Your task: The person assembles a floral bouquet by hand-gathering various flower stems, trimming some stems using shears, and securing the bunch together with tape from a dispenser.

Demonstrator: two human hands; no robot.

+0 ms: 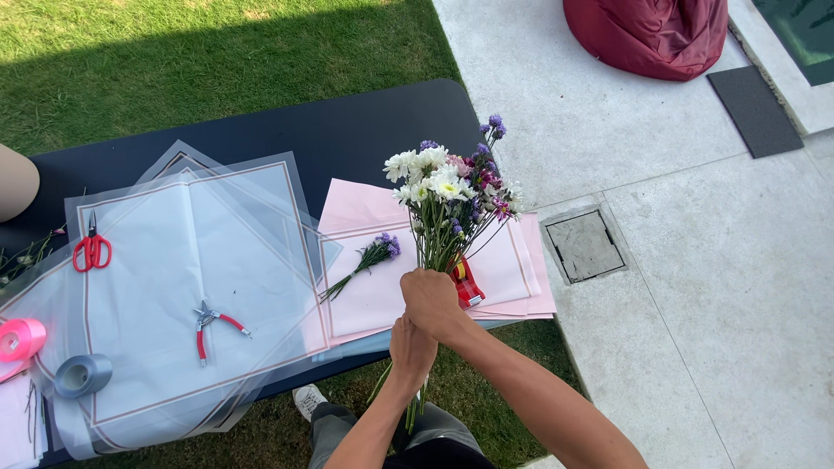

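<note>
My right hand (431,301) and left hand (412,347) both grip the stems of an upright bouquet (452,195) at the near edge of the table (347,122), above pink paper (373,260) where a purple sprig (369,260) lies; red pliers (213,326) rest on translucent sheets (191,260).

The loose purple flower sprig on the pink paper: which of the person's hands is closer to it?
Right. The right hand grips the bouquet stems just right of the sprig. The left hand holds the stems lower, off the table's edge, farther away.
</note>
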